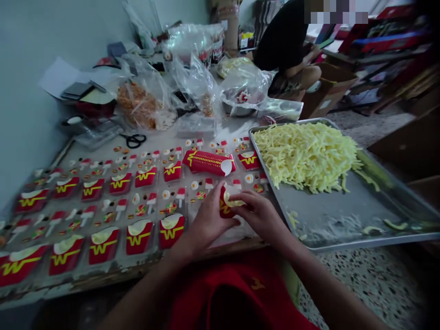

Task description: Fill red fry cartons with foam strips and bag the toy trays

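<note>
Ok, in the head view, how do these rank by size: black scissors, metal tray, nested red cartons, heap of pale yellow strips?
Largest to smallest as they look:
1. Metal tray
2. Heap of pale yellow strips
3. Nested red cartons
4. Black scissors

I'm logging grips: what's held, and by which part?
The left hand holds a red carton by its side; the right hand seems to pinch pale strips, exactly where is unclear.

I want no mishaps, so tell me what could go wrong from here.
Pale strips at the right hand could spill beside the red carton in the left hand. The stack of red cartons lies on its side just beyond; a nudge might roll it. The metal tray seems to jut past the table edge, so a bump might tip it.
</note>
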A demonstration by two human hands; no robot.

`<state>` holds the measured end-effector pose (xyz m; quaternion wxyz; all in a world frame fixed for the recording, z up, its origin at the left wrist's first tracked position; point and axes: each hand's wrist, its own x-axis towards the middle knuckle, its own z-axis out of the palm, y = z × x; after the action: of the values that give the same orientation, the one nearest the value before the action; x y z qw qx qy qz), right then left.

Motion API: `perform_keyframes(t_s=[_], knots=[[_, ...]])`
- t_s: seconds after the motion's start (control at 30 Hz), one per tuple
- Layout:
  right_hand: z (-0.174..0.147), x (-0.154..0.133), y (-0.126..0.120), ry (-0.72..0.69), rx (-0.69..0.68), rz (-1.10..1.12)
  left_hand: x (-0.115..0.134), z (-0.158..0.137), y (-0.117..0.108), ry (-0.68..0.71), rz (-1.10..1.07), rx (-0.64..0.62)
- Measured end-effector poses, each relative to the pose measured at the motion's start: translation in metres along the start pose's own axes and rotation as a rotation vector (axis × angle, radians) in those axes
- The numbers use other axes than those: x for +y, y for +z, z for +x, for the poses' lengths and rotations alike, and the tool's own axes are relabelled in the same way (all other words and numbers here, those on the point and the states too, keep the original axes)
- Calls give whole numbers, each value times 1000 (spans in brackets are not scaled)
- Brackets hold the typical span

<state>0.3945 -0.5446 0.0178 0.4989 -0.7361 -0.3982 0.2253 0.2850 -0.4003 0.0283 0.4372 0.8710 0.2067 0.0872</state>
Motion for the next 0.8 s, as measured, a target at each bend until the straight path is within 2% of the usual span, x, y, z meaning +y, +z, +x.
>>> perform_keyframes(t_s=[0.1,0.17,0.27,0.33,0.43,0.53,0.6,0.7,0.8], knots=[[25,2,16,32,-129,-39,-30,-18,-36,-7,228,-57],[42,0,24,-16,-277,-170,-51,-30,-47,15,396,-78],[57,-7,38,-97,-480,-419,-78,-41,-45,71,558,-138],[60,-9,47,-186,-545,-612,-88,-42,-39,90,608,-133],[55,-8,59,-359,-518,-846,-92,-38,-36,115,630,-117],[45,-4,66,-414,-476,-919,-89,-34,-37,117,663,-138],[41,-2,66,-370,-470,-864,-86,-34,-40,100,691,-150],[43,3,52,-188,-405,-613,-78,-32,-49,113,712,-152],[61,6,26,-61,-213,-369,-62,-8,-64,173,710,-129]])
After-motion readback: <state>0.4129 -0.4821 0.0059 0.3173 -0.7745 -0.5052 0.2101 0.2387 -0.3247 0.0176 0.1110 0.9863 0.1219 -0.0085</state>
